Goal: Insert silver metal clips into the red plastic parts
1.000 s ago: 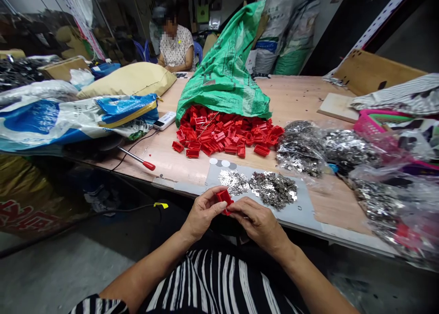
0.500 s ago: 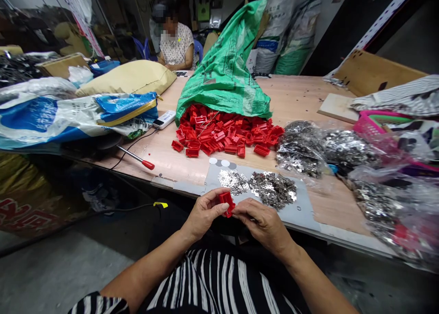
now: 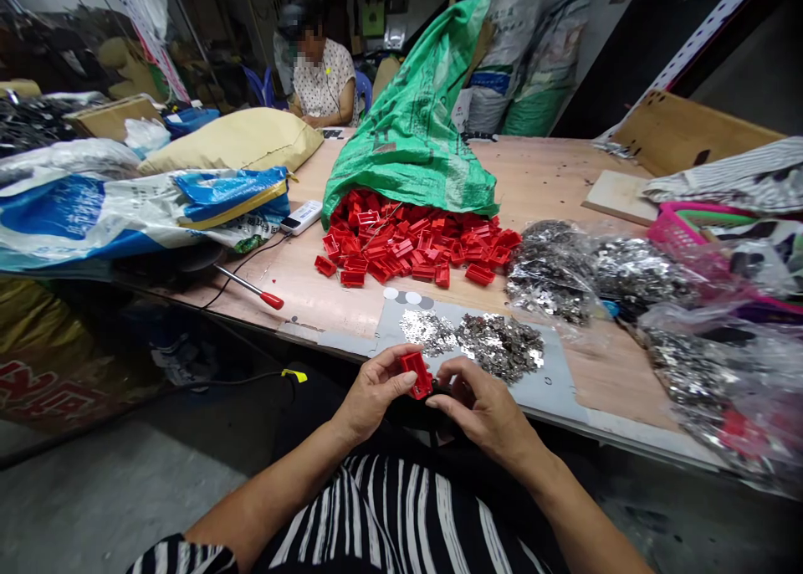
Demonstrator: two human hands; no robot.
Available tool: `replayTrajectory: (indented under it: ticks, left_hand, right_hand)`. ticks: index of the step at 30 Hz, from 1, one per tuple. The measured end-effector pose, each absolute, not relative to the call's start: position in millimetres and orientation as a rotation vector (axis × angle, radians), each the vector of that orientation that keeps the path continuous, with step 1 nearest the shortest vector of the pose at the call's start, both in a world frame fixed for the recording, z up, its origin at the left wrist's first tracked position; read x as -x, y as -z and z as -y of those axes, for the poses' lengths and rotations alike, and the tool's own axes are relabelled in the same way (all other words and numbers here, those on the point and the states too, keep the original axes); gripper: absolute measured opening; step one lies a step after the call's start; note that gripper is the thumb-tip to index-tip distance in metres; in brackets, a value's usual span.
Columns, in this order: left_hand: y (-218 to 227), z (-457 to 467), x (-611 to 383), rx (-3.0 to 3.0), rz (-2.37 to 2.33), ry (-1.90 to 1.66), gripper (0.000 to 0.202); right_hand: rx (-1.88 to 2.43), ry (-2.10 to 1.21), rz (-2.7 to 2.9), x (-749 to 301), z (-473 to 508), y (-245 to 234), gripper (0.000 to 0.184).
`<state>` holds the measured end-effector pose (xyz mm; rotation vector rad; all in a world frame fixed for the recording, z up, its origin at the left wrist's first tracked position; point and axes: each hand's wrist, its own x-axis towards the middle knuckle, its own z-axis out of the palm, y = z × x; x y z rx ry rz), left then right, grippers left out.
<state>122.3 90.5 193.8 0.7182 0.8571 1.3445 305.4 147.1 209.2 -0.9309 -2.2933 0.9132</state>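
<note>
My left hand (image 3: 370, 394) pinches a small red plastic housing (image 3: 415, 375), a box-like part with an open hollow side, above my lap at the table's front edge. Close to the housing's lower right end is my right hand (image 3: 480, 407), its thumb and curled index finger apart. Whether its fingertips touch the housing I cannot make out. Just beyond both hands, small flat metal pieces (image 3: 498, 345) lie heaped on a grey sheet (image 3: 555, 381), with a second, brighter heap (image 3: 427, 331) to their left.
Many red housings (image 3: 414, 248) spill from a green woven sack (image 3: 414, 139). Clear bags of metal pieces (image 3: 552, 269) and a pink basket (image 3: 674, 222) stand right. A red-tipped lever (image 3: 269, 299) juts out left, near blue-white sacking (image 3: 125, 214). Another person (image 3: 323, 80) sits across the table.
My right hand's thumb and index finger have parted and drawn slightly back from the red housing. My left hand still holds the housing, now turned a little.
</note>
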Motion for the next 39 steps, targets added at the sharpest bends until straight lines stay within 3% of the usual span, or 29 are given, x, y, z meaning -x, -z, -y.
replayTrajectory:
  ticks: [3, 7, 12, 21, 26, 31, 39]
  left_hand:
    - [-195.2, -89.7, -119.5, -0.578, -0.802, -1.356, 0.042]
    - [-194.4, -89.1, -119.4, -0.561, -0.788, -1.370, 0.045]
    - [-190.8, -90.1, -123.8, -0.725, -0.845, -1.423, 0.042]
    - [-189.5, -87.3, -127.4, -0.842, -0.896, -1.445, 0.039]
    - [-189.0, -85.0, -130.8, -0.849, -0.983, -1.440, 0.048]
    - [-186.4, -85.3, -129.2, -0.946, -1.064, -1.470, 0.041]
    - [-183.2, -90.0, -121.1, -1.229, -1.263, -1.429, 0.034]
  right_hand:
    - [1.088, -1.083, 2.221, -310.0, -144.5, -213.5, 0.028]
    - [1.082, -1.232, 2.174, -311.4, -144.0, -221.5, 0.020]
    - [1.090, -1.207, 2.148, -305.0, -145.2, -218.6, 0.016]
    - [1.096, -1.223, 2.091, -296.3, -145.6, -206.9, 0.021]
    - [1.080, -1.253, 2.058, -295.0, -146.7, -205.2, 0.021]
    - [1.102, -1.298, 2.040, -301.3, -148.5, -208.3, 0.027]
    - [1.079, -1.054, 2.239, -306.1, -150.1, -210.1, 0.026]
